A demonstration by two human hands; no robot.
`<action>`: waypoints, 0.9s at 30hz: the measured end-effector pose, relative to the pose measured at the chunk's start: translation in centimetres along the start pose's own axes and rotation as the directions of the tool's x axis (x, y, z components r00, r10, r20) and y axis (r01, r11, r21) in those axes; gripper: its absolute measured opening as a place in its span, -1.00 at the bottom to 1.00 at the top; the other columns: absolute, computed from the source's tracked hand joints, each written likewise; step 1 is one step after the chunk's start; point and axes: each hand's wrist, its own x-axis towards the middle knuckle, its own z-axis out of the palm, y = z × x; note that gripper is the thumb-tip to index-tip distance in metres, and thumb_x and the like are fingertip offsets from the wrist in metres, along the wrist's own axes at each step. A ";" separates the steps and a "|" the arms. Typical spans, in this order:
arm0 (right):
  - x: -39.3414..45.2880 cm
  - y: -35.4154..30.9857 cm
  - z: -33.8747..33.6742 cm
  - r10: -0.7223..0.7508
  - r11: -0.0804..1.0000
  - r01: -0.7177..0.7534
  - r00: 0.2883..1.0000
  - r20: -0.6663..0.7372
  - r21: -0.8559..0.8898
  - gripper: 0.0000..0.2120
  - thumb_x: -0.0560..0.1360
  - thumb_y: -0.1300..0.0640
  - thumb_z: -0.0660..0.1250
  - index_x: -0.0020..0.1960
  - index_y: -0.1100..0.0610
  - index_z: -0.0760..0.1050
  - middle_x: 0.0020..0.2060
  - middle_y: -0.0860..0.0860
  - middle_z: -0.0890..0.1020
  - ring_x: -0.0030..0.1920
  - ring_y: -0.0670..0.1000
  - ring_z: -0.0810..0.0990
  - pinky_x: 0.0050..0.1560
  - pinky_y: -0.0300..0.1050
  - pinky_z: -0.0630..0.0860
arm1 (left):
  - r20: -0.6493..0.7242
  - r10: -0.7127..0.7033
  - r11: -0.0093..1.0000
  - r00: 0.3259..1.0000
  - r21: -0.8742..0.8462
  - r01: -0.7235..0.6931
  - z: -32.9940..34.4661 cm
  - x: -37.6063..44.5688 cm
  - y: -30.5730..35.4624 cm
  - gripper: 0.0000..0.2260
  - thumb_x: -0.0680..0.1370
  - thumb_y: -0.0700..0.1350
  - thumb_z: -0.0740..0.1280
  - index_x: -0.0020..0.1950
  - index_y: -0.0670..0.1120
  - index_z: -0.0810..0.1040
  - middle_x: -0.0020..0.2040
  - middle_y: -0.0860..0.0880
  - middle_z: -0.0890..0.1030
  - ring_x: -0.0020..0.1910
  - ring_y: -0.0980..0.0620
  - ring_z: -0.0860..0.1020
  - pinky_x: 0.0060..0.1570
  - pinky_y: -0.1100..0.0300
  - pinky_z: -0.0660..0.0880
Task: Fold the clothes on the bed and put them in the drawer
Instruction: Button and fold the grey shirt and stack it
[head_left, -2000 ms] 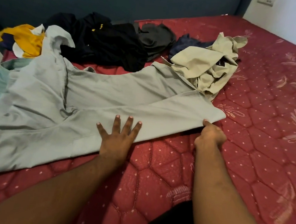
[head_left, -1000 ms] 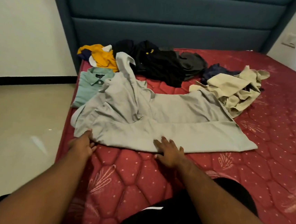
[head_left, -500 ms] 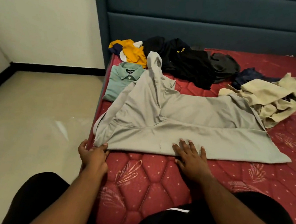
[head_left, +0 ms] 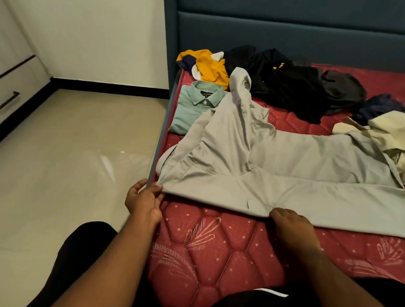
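Teal padded headboard [head_left: 306,39] runs across the top, w/ its side post dropping to the floor at its left end. Left of the headboard: cream wall [head_left: 97,31] w/ black skirting [head_left: 108,88] along its foot. Below that, glossy beige tiled floor [head_left: 59,164], catching light reflections, stretching left of the headboard's post.

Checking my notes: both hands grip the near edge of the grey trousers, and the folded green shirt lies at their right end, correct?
Not quite. In the head view the left hand and right hand do grip the grey trousers, but the folded green shirt lies at their left end.
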 end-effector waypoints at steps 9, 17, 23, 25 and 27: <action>0.6 -1.4 0.5 -0.097 0.995 0.096 0.989 0.109 0.019 -0.33 0.47 0.10 0.33 0.51 -0.11 0.17 0.52 0.00 0.23 0.46 0.14 0.29 0.32 0.20 0.36 | 0.177 -0.175 0.749 0.968 0.663 0.014 0.6 0.8 2.0 -0.68 0.50 0.06 0.44 0.08 -0.17 0.57 -0.11 -0.15 0.64 -0.27 -0.12 0.60 -0.40 0.14 0.59; 0.4 -1.5 0.5 -0.088 0.993 0.061 0.957 0.276 0.105 -0.04 0.42 0.32 0.07 0.38 -0.36 -0.50 0.50 -0.25 -0.32 0.54 -0.06 -0.29 0.48 0.27 -0.18 | 0.042 0.146 0.843 0.988 0.517 -0.147 1.0 0.8 0.3 -0.85 0.44 -0.24 0.50 -0.23 -0.18 0.54 -0.19 -0.15 0.60 -0.27 -0.09 0.56 -0.33 0.08 0.58; 0.4 -1.4 0.5 -0.101 0.983 0.052 0.954 0.281 0.174 -0.16 0.51 0.26 0.07 0.45 -0.37 -0.35 0.54 -0.24 -0.22 0.52 -0.08 -0.31 0.46 0.28 -0.25 | -0.115 0.326 0.795 0.938 0.570 -0.206 0.0 0.6 -1.4 -0.95 0.45 -0.23 0.46 -0.19 -0.13 0.61 -0.10 -0.15 0.65 -0.11 -0.19 0.63 -0.09 0.00 0.60; 0.7 -1.6 0.4 -0.085 0.971 0.021 0.962 0.261 0.237 -0.26 0.52 0.11 0.08 0.49 -0.34 -0.26 0.52 -0.25 -0.24 0.55 -0.04 -0.27 0.45 0.30 -0.25 | -0.042 0.559 0.547 0.828 0.769 -0.330 0.2 -0.8 -1.9 -0.84 0.47 -0.24 0.39 0.03 -0.11 0.62 0.08 -0.17 0.61 0.07 -0.23 0.56 0.05 0.02 0.50; 1.4 -1.3 0.1 -0.070 0.950 -0.008 0.969 0.236 0.314 -0.28 0.44 -0.22 0.06 0.47 -0.35 -0.27 0.46 -0.28 -0.29 0.53 -0.05 -0.29 0.43 0.31 -0.27 | 0.298 0.762 0.145 0.575 0.787 -0.600 1.5 -2.6 -3.3 -0.68 0.44 -0.26 0.37 0.18 -0.09 0.56 0.17 -0.16 0.55 0.14 -0.20 0.48 0.09 -0.03 0.41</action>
